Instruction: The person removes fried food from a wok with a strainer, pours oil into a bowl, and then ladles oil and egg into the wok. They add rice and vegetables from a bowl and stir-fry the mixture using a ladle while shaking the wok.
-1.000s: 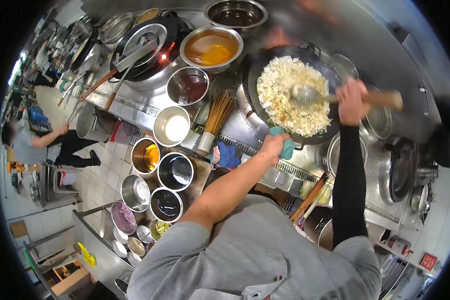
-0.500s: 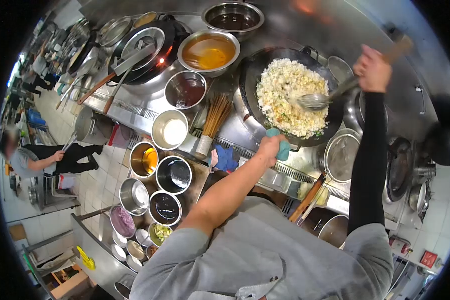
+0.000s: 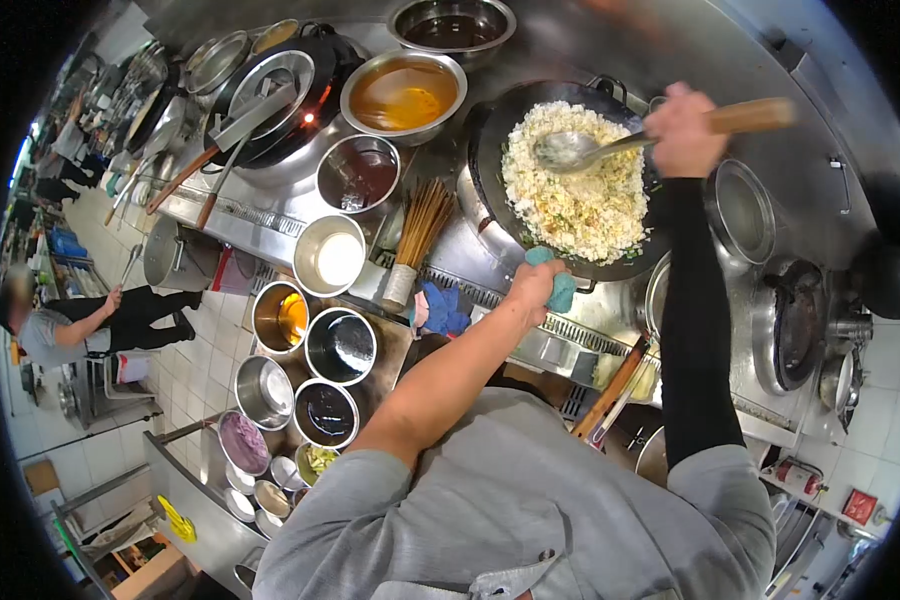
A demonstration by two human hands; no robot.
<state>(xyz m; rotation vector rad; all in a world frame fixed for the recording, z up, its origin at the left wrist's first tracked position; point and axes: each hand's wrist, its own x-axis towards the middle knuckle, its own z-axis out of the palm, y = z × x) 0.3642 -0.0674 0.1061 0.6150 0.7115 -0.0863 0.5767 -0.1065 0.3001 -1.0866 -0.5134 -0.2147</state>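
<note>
With the right hand (image 3: 682, 130) fingers clamped round its wooden handle, the ladle (image 3: 562, 150) has swung from the right edge of the rice (image 3: 580, 205) to its far left in the wok (image 3: 485, 150), so the stirring looks mid-stroke, while the left hand (image 3: 530, 283) fingers pinch a cloth (image 3: 562, 292) on the near rim.

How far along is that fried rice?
Done: the rice is in the wok, mixed with green flecks. In hand: the right hand holds a ladle over it; the left hand grips the wok's handle through a teal cloth. Left: dishing up; all rice sits in the wok.
</note>
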